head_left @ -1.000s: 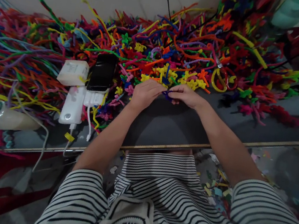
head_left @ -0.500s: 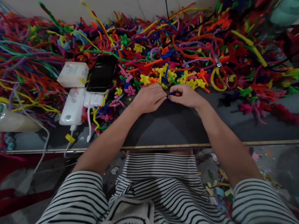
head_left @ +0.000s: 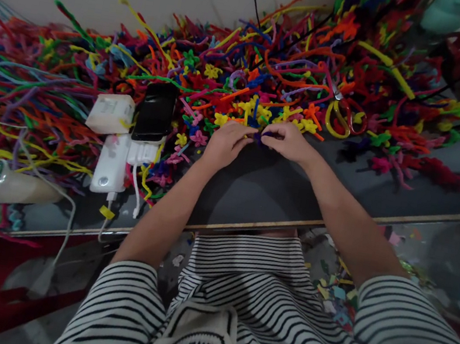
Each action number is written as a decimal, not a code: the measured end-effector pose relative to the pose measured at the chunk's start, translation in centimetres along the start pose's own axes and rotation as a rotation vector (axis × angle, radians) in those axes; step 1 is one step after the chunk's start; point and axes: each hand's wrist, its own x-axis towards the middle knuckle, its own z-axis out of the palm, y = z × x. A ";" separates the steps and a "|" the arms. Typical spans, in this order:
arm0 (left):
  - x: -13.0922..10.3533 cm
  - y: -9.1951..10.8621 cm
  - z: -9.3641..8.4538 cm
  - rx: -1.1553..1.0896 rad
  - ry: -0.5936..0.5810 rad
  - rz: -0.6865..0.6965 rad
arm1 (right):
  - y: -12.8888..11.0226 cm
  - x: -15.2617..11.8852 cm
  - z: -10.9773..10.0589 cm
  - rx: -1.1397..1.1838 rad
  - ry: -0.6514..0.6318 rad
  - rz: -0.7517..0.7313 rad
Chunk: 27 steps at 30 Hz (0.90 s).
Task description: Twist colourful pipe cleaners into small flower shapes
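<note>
Between my hands, above the dark tabletop, is a small dark purple pipe cleaner, bent into a tight bunch. My left hand pinches its left side between thumb and fingers. From the right, my right hand grips it, thumb and forefinger pressed together. The fingers cover much of the piece, so its full shape is hidden. Just beyond my fingertips lie yellow pipe-cleaner flowers. Scissors with yellow and red handles rest on the pile to the right of my right hand.
A deep heap of coloured pipe cleaners runs along the back and left of the table. Left of my left hand are a black phone, a white box and a white power bank with a cable. A wrapped cone-shaped bundle lies farther left.
Both hands have shifted slightly away from me. My left fingers have straightened towards the purple piece, and more of it shows between the hands.
</note>
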 end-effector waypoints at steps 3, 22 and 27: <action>-0.1 -0.3 -0.1 0.075 -0.017 0.083 | 0.3 0.1 -0.1 0.110 -0.113 0.057; 0.4 1.3 0.9 -0.052 -0.087 -0.370 | -1.4 -1.0 0.9 -0.505 0.020 -0.059; 0.3 1.0 1.6 0.002 -0.054 -0.349 | -0.9 -0.7 1.5 -0.565 0.095 -0.004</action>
